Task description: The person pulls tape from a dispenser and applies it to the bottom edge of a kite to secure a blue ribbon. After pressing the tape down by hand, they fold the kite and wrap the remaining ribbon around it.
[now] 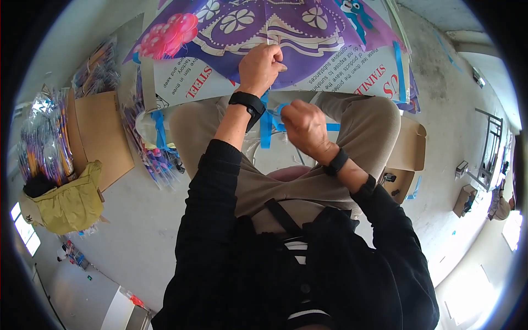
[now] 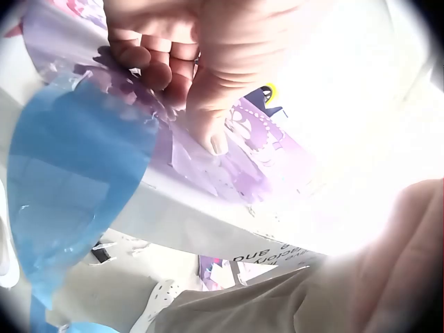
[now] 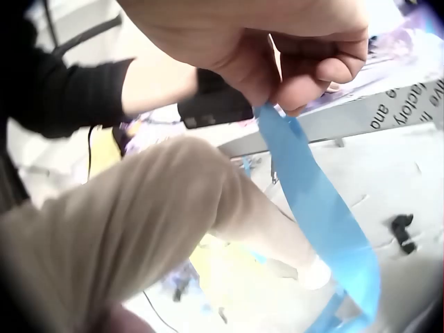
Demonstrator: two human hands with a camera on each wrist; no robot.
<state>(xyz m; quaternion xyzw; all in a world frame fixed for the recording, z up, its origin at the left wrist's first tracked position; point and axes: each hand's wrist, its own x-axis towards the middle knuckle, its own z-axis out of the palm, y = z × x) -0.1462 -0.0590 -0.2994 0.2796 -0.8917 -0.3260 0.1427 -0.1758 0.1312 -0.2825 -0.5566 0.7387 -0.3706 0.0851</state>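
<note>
1. Purple printed sheet (image 1: 308,33): lies just beyond your knees. It looks thin, light and easily creased. Your left hand (image 1: 261,67) grips its near edge, fingers curled.
2. Blue ribbon (image 3: 319,208): limp, probably slippery. Your right hand (image 1: 305,127) pinches its upper end.

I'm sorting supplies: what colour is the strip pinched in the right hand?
Blue; the strip in the right hand shows best in the right wrist view.
</note>
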